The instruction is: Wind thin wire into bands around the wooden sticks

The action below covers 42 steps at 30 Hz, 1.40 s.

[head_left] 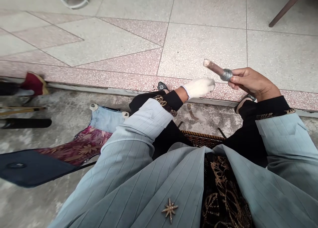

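A short wooden stick with silvery wire coiled round its near end is gripped by my bare right hand. The thumb and fingers press on the coil, and the stick's free end points up and to the left. My left hand, in a white knit glove, hangs to the left of the stick and apart from it. Its fingers are curled closed; whatever they may hold is hidden or too thin to make out.
Below, on the rough concrete, lies a small brown piece. A woven seat edge shows between my knees. Left are a patterned fabric seat and a person's red shoe. A raised tile floor spans ahead, with a chair leg.
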### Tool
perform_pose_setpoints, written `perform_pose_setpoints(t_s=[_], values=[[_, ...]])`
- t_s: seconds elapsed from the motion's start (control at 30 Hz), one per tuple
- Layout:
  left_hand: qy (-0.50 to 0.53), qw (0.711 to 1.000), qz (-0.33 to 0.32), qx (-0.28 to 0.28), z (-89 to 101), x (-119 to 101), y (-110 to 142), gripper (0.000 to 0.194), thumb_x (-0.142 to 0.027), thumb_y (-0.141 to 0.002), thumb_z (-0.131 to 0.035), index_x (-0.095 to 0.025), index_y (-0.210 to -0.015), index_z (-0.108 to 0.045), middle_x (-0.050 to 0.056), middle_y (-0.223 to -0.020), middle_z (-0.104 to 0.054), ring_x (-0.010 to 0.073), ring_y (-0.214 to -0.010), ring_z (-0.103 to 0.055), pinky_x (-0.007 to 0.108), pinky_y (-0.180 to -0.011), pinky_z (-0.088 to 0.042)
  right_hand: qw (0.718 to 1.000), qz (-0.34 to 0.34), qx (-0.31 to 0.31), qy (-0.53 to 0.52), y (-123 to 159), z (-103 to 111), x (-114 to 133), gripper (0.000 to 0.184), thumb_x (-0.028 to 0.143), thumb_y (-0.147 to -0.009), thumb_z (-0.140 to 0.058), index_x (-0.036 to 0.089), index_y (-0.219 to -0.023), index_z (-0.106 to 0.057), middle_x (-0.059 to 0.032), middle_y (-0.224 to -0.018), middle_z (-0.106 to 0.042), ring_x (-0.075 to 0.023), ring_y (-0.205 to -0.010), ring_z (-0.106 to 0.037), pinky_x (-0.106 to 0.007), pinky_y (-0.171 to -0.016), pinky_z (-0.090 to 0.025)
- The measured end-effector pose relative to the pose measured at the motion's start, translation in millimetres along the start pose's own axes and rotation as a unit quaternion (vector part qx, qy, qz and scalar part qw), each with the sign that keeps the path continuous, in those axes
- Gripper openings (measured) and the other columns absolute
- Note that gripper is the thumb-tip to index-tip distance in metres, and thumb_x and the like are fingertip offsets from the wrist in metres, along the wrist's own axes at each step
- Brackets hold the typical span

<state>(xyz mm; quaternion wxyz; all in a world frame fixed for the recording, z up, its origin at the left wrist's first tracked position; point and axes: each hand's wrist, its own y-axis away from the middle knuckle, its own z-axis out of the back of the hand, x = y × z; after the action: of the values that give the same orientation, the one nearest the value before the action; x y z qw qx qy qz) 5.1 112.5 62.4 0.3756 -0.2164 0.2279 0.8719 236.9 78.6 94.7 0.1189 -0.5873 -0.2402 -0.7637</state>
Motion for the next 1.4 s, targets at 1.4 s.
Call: perform_pose_setpoints(t_s=[1.4], values=[[0.051,0.998,-0.033,-0.011,-9.6,1.7,-3.5,0.031,-0.032,-0.093,-0.036,-0.016,-0.095,-0.063,0.01,-0.092,-0.066,0.0194,-0.079,-0.059,0.032,-0.068,-0.04,0.983,-0.083,0.073,0.149,5.4,3.8,8.1,0.049,0.061,-0.078,-0.067,0.025,-0.11,-0.074,-0.0026,-0.074,-0.062,-0.0168,-0.067,-0.052,-0.033,-0.064,-0.043]])
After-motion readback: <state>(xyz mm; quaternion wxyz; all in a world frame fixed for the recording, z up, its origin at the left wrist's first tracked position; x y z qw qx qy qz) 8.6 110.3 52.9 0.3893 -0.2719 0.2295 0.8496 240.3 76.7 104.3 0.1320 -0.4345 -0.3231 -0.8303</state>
